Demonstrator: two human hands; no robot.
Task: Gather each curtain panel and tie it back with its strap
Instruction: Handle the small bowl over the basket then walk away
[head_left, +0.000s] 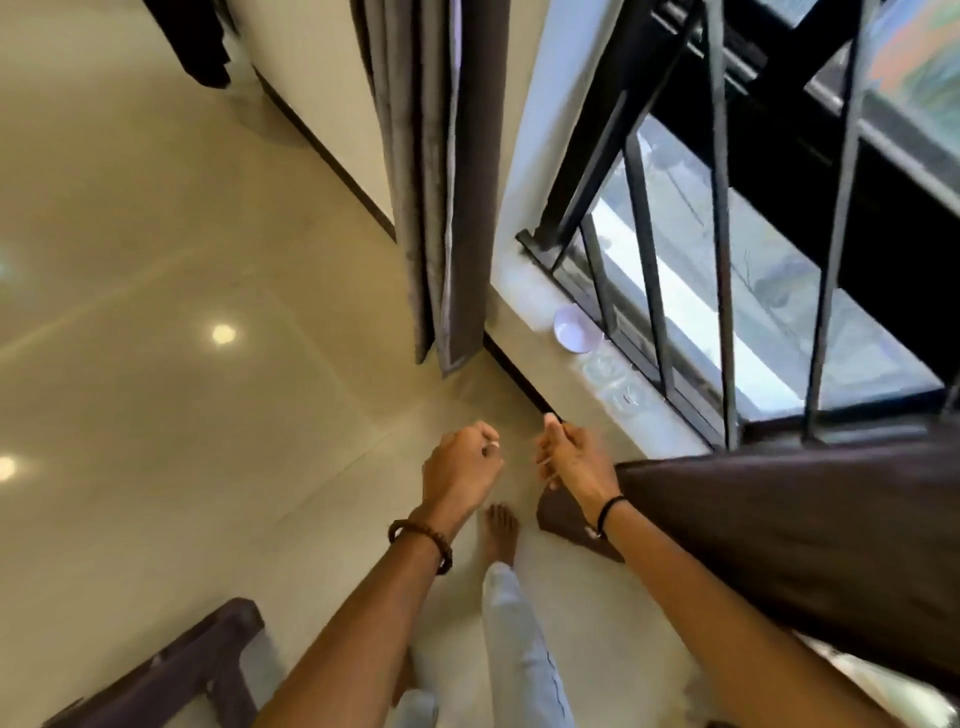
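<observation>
A grey-brown curtain panel (441, 182) hangs straight down left of the window, its hem just above the floor. A second, darker panel (779, 535) bulges in from the right edge, and its lower corner lies under my right wrist. My left hand (462, 462) is a fist over the floor with nothing visible in it. A hand's width to its right, my right hand (571, 457) has its fingers curled and thumb up, just past the dark panel's edge. I see nothing held in it. No strap shows in either hand.
A black metal window grille (722, 218) stands over a pale sill (535, 332) with a small white bowl (576, 328) on it. Dark wooden furniture (171, 670) sits at the lower left. My bare foot (501, 530) stands on the glossy tiled floor (182, 312).
</observation>
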